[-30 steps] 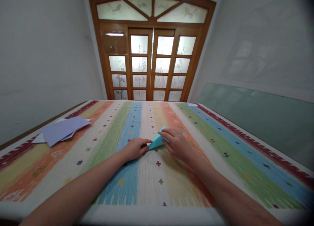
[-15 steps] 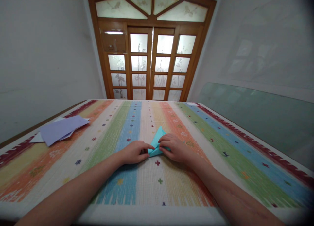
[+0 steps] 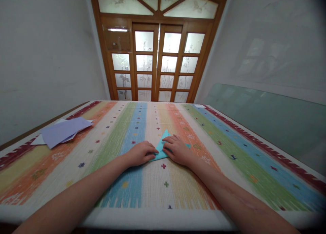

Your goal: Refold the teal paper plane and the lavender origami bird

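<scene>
A folded turquoise sheet of paper (image 3: 160, 155) lies on the tablecloth in front of me, with a pointed tip toward the far side. Its left corner is between the fingers and thumb of my left hand (image 3: 143, 154). My right hand (image 3: 179, 150) covers much of the paper's right part, fingers curved down onto it and thumb near the lower edge. A small turquoise corner shows beyond the right hand's knuckles. The folds beneath the right hand are hidden.
Purple and white paper sheets (image 3: 66, 129) lie loosely stacked at the left of the table. A striped, patterned tablecloth (image 3: 152, 193) covers the table. A small white item (image 3: 200, 106) lies at the far right edge. Behind stand wooden doors (image 3: 156, 64) with frosted panes; a greenish panel (image 3: 254, 108) is at right.
The left fingers have closed in and shifted slightly left along the paper's corner. My right hand has moved slightly left and flattened over the paper. The camera view has tilted a little.
</scene>
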Available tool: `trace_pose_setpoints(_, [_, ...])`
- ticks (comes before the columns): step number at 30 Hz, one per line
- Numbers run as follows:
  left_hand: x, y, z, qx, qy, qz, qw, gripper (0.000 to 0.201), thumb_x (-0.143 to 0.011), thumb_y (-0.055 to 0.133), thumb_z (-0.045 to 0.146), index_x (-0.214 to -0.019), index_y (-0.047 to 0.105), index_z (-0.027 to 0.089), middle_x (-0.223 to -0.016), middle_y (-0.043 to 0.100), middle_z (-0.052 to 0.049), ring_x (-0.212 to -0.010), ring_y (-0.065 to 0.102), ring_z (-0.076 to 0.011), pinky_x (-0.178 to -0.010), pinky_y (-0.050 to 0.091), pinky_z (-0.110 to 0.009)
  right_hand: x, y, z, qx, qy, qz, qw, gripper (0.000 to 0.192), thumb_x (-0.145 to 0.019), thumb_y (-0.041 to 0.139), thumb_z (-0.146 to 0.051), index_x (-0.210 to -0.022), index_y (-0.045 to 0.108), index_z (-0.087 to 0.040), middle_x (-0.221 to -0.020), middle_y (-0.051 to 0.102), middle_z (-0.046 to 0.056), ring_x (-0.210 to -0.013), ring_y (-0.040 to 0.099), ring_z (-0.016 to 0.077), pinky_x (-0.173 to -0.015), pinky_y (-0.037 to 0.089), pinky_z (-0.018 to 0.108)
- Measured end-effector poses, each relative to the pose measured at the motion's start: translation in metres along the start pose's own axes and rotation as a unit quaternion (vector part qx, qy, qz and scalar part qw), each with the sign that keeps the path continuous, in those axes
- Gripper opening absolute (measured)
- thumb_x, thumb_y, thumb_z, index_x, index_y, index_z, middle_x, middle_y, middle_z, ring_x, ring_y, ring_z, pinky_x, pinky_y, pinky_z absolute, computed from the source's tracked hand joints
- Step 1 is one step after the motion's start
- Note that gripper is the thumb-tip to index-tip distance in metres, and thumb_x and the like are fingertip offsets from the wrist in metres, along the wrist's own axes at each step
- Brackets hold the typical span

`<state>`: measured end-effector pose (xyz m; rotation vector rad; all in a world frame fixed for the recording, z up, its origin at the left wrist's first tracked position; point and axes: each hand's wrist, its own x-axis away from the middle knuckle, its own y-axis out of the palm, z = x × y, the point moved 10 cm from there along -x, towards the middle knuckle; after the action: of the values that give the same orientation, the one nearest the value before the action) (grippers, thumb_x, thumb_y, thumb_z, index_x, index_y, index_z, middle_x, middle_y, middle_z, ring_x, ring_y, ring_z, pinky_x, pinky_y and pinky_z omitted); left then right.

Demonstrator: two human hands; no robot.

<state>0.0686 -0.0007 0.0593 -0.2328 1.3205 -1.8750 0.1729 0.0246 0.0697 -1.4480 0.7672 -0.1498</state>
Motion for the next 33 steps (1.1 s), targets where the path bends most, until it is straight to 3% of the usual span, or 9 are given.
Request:
trace_pose_setpoints(4, [0.001,0.002,0.007,0.007,0.033,-0.019,0.999,0.023,-0.094,0.053,0.024,-0.109,0.070,0.021,-0.104,0.072,-0.006,-0.099,0.063,-0.0188,-0.093,0.043,-0.032,-0.001,0.002,-0.003,-0.012,-0.010,-0.004,1.000,0.017,-0.095,0.053,-0.028,-0.102,0.067,-0.021,-0.111,0.067,0.008,-0.108,0.056,0.0228,-0.106,0.029,0.048])
trace_pose_setpoints(8, [0.001,0.000,0.003,0.005,0.019,-0.003,1.000,0.028,-0.096,0.050,0.027,-0.118,0.067,0.022,-0.108,0.071,-0.007,-0.099,0.063,-0.0189,-0.092,0.044,-0.032,-0.003,0.004,-0.007,-0.025,-0.019,-0.015,0.999,0.017,-0.096,0.051,-0.026,-0.099,0.066,-0.020,-0.104,0.068,0.008,-0.102,0.059,0.0214,-0.105,0.030,0.046])
trace_pose_setpoints(15, [-0.001,0.004,0.008,0.030,0.063,-0.020,0.997,0.025,-0.097,0.052,0.027,-0.111,0.072,0.023,-0.105,0.073,-0.005,-0.098,0.064,-0.0183,-0.093,0.043,-0.031,-0.004,0.013,0.001,-0.094,0.009,-0.026,0.995,0.017,-0.096,0.050,-0.025,-0.100,0.066,-0.020,-0.096,0.068,0.008,-0.092,0.061,0.0215,-0.085,0.044,0.035])
trace_pose_setpoints(23, [-0.001,0.004,0.004,0.024,0.054,-0.031,0.998,0.021,-0.094,0.057,0.027,-0.105,0.075,0.022,-0.105,0.073,-0.006,-0.098,0.064,-0.0188,-0.093,0.043,-0.031,-0.004,0.019,0.008,-0.087,0.023,-0.027,0.996,0.017,-0.095,0.052,-0.027,-0.102,0.066,-0.019,-0.100,0.068,0.010,-0.095,0.059,0.0233,-0.086,0.044,0.037])
trace_pose_setpoints(33, [-0.001,0.004,0.001,0.030,0.060,-0.025,0.997,0.020,-0.092,0.059,0.026,-0.103,0.075,0.022,-0.104,0.074,-0.005,-0.097,0.066,-0.0184,-0.094,0.043,-0.032,-0.015,0.026,0.004,-0.034,-0.018,-0.083,0.996,0.018,-0.096,0.050,-0.028,-0.088,0.063,-0.017,-0.090,0.064,0.009,-0.086,0.055,0.0199,-0.079,0.041,0.032])
